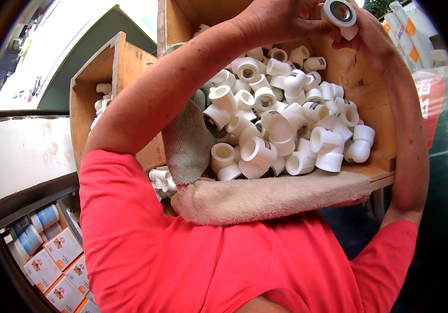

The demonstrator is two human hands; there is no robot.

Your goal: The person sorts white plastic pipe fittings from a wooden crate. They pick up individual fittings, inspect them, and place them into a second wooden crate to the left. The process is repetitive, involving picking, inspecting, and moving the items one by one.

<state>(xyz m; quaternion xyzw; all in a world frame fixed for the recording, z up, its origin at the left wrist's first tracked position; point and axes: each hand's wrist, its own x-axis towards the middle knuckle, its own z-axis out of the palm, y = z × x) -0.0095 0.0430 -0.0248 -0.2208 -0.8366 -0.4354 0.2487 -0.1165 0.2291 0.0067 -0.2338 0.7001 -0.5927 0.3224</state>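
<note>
A white plastic pipe elbow with a threaded metal insert (340, 15) is held at the top right, above the wooden bin. My left hand (286, 21) reaches across from the left, its thumb and fingers against the fitting's near side. From the right, my right hand (373, 41) grips the same fitting, fingers curled below it. Part of both grips is cut off or hidden at the upper edge. Beneath my hands, a heap of white pipe fittings (259, 150), some with metal inserts, fills the wooden bin (365, 84).
A beige towel (279, 195) covers the bin's near edge, and a grey-green cloth (188, 144) its left edge. Another wooden bin (91, 74) with fittings stands left. Printed boxes (63, 246) lie lower left; wrapped white pipes (406, 33) and a green-and-red bag (443, 105) are right.
</note>
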